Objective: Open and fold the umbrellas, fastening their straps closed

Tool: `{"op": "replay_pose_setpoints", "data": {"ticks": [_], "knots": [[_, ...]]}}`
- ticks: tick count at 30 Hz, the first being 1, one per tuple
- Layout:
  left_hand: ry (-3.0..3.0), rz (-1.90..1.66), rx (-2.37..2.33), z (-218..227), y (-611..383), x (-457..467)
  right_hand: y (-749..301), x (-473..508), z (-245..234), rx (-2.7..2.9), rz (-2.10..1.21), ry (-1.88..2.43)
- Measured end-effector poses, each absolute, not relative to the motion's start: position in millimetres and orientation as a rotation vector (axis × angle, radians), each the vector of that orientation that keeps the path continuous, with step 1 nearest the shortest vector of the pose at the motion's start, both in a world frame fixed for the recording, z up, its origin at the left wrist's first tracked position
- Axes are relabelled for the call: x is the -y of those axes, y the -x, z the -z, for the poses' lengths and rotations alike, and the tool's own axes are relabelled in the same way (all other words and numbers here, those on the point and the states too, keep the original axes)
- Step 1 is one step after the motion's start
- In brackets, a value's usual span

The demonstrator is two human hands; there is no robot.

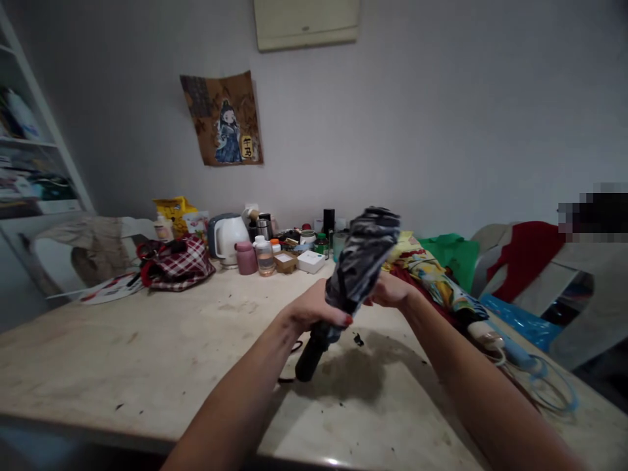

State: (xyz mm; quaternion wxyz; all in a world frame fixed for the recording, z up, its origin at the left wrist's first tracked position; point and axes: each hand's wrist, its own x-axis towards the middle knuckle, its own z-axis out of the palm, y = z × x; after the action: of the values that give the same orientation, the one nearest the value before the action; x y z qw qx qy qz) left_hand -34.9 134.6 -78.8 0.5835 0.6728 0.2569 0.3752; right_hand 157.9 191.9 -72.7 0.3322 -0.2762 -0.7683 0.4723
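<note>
A folded black-and-grey patterned umbrella (360, 258) is held tilted above the pale table (147, 353), its black handle pointing down toward me. My left hand (314, 309) is wrapped round its lower part just above the handle. My right hand (390, 291) grips the folded canopy from the right side, fingers curled behind it. A thin black strap hangs from the handle onto the table.
A second folded umbrella with a colourful print (436, 278) lies at the right. At the back stand a white kettle (226, 239), a pink cup (246, 258), bottles and small boxes. A red plaid bag (176, 261) sits back left. Shelves rise at far left.
</note>
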Motion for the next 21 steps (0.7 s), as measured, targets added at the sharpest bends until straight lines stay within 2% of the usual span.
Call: {"op": "replay_pose_setpoints", "data": {"ticks": [3, 14, 21], "knots": [[-1.374, -0.950, -0.536, 84.2, 38.0, -142.8, -154.4, -193.4, 73.7, 2.111, -1.384, 0.636], [-1.189, -0.862, -0.699, 84.6, 43.9, -156.4, -160.0, -192.6, 64.3, 1.971, -1.115, 0.848], [-1.123, -0.907, -0.588, 82.5, 49.1, -155.2, -147.2, -195.1, 79.6, 2.024, -1.283, 0.850]]}}
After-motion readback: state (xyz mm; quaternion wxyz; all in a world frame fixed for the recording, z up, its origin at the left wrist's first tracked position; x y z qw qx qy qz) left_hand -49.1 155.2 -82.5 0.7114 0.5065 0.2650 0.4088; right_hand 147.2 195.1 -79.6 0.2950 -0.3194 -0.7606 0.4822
